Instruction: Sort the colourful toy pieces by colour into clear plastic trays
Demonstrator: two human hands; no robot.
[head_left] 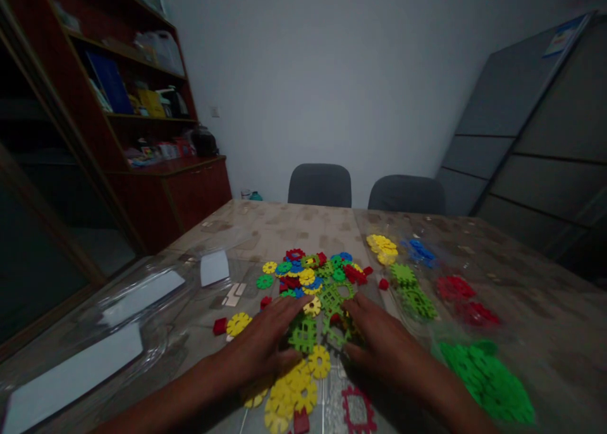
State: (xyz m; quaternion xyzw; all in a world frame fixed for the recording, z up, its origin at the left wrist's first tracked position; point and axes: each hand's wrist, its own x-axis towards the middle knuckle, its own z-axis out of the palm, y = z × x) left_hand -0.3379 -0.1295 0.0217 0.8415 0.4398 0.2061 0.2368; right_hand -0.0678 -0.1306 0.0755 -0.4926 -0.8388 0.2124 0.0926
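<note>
Brown-patterned worktop [284, 225] spreads beneath the left hand [275, 333] and right hand [374, 329], with 2 grey chairs [320, 185] beyond. A mixed heap of plastic pieces [306, 277] lies between and beyond the hands. 3 white cards [76, 380] lie left of the left hand; green pieces [488, 380] sit right of the right hand. Both hands are open, fingers loosely bent around the heap's near part; whether they touch it, I cannot tell. Yellow discs [283, 396] and 1 red frame [347, 410] lie nearer the body. 1 red cube [220, 326] rests left of the left hand.
</note>
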